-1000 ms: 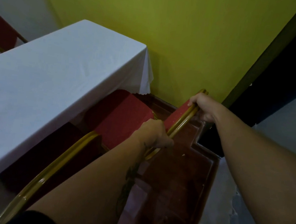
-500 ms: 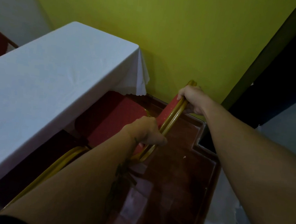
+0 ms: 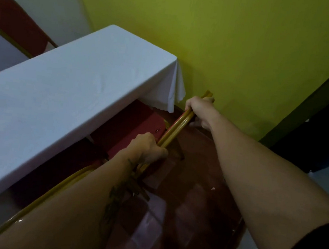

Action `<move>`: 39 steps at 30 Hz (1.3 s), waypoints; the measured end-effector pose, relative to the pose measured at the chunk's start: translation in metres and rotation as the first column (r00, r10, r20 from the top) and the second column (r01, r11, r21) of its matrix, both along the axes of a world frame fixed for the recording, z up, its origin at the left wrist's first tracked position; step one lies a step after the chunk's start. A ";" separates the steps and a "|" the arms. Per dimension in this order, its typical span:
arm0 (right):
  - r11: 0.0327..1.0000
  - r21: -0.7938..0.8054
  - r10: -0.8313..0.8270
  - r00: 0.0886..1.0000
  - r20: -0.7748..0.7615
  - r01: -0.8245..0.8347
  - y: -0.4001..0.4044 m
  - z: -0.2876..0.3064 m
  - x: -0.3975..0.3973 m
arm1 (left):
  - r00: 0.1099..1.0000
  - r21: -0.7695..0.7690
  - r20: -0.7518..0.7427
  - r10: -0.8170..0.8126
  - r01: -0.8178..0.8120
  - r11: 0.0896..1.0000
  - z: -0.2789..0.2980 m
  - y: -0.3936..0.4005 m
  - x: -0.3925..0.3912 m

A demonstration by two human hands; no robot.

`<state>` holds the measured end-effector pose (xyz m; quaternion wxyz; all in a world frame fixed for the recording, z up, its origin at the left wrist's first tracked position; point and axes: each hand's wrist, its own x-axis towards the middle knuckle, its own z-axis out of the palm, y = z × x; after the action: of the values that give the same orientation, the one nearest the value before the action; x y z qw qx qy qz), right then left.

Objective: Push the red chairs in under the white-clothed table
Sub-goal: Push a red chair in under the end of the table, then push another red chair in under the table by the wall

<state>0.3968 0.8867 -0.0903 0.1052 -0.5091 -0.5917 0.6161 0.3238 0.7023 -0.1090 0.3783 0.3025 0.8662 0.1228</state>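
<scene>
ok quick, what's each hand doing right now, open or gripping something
Left hand: closed on the near end of the red chair's gold back rail.
Right hand: closed on the far end of the same rail.

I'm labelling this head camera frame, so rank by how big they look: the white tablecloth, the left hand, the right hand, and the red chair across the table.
1. white tablecloth, by far the largest.
2. red chair across the table, partly cut off.
3. left hand and right hand: alike; the left is nearer, so unranked.
</scene>
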 end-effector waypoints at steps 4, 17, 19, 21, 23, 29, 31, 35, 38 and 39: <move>0.999 -0.037 0.015 0.999 -0.039 -0.017 -0.004 -0.001 -0.024 | 0.995 0.020 0.045 0.084 -0.085 0.996 0.002 -0.004 -0.020; 0.996 -0.082 0.015 0.996 -0.093 -0.023 0.005 -0.007 -0.058 | 0.993 0.035 0.061 0.104 -0.106 0.994 0.000 -0.003 -0.049; 0.997 -0.074 0.004 0.997 -0.079 -0.009 0.005 -0.007 -0.056 | 0.993 0.039 0.063 0.100 -0.102 0.994 -0.001 -0.001 -0.049; 0.998 -0.058 0.017 0.999 -0.046 -0.020 0.004 -0.006 -0.059 | 0.994 0.035 0.056 0.090 -0.092 0.995 0.000 -0.003 -0.047; 0.998 -0.007 0.058 0.997 0.048 -0.058 0.000 0.000 -0.058 | 0.996 0.025 0.048 0.071 -0.073 0.997 0.003 -0.008 -0.044; 0.685 0.493 0.087 0.731 0.677 -0.537 -0.038 0.029 -0.055 | 0.993 0.112 0.001 0.119 -0.119 0.987 0.037 -0.067 -0.044; 0.598 0.460 0.141 0.652 0.745 -0.656 -0.064 0.047 -0.062 | 0.981 0.176 -0.013 0.192 -0.187 0.966 0.054 -0.100 -0.052; 0.498 0.401 0.329 0.596 0.733 -0.769 -0.118 0.070 -0.082 | 0.946 0.240 -0.008 0.324 -0.313 0.919 0.085 -0.179 -0.068; 0.393 0.407 0.446 0.558 0.700 -0.825 -0.170 0.083 -0.098 | 0.909 0.255 0.020 0.416 -0.406 0.877 0.102 -0.248 -0.076; 0.353 0.409 0.483 0.538 0.691 -0.842 -0.189 0.087 -0.105 | 0.894 0.262 0.027 0.446 -0.437 0.860 0.107 -0.272 -0.078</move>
<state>0.2915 0.6972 -0.0037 -0.1189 -0.2565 -0.9414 0.1840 0.2457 0.4300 -0.0024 0.2818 0.1453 0.8949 0.3141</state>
